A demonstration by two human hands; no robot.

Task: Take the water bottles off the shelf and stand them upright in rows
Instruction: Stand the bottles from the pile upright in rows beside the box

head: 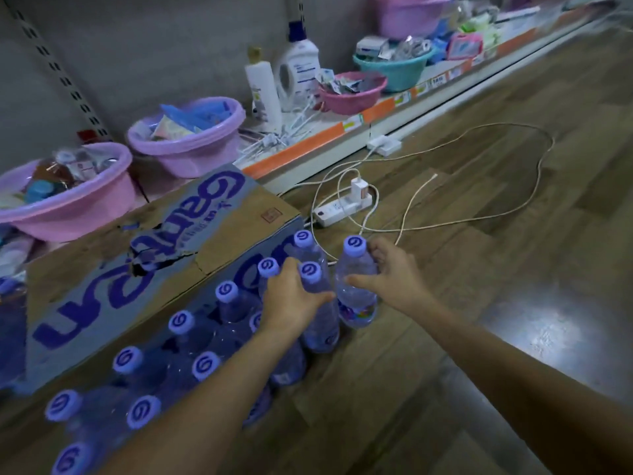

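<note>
Both bare forearms reaching forward and down from the lower edge, left hand (294, 296) palm down with fingers curled in a grip over a bottle's shoulder, right hand (390, 272) beside it, thumb and fingers wrapped around another bottle's upper body, wrists near each other

The room is dim, with a cool bluish-violet cast over everything. One soft patch of glare sits on the wooden floor (534, 334) at the right, a reflection of light from above. Shadows are faint and diffuse. The wide lens bends the shelf edge (376, 114) and the floorboards into curves toward the borders. The far shelf goods and the lower left corner look smeared and soft.
</note>
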